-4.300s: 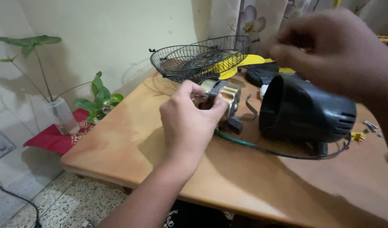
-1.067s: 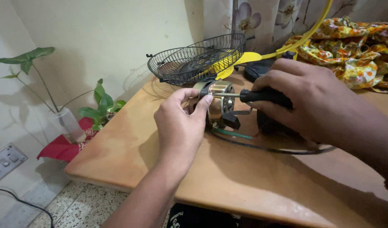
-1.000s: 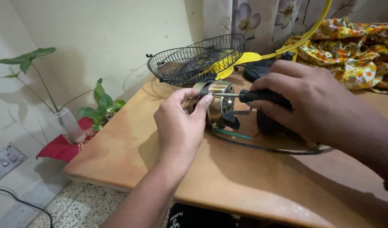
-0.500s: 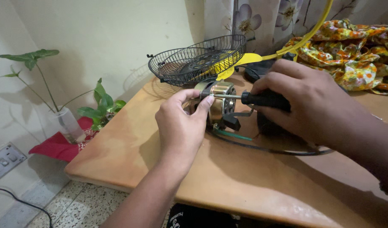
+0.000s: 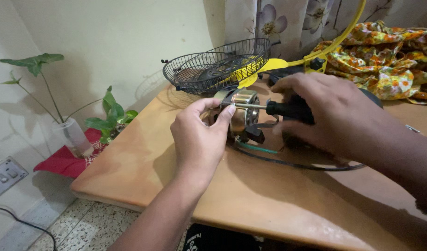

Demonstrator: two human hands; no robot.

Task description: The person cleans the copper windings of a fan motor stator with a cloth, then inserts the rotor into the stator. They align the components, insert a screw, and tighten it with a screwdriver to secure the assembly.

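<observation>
Hands meet at a small fan motor (image 5: 239, 114) near the middle of the wooden surface (image 5: 278, 195). The left hand (image 5: 199, 137) pinches its near edge with thumb and fingertips, steadying it. The right hand (image 5: 329, 114) is wrapped around the black handle of a screwdriver (image 5: 274, 108), whose long axis runs nearly level, right to left, tip pointing into the motor by the left fingertips. Behind lie a wire fan guard (image 5: 213, 69), yellow blade (image 5: 260, 69) and flowered cloth (image 5: 385, 56).
</observation>
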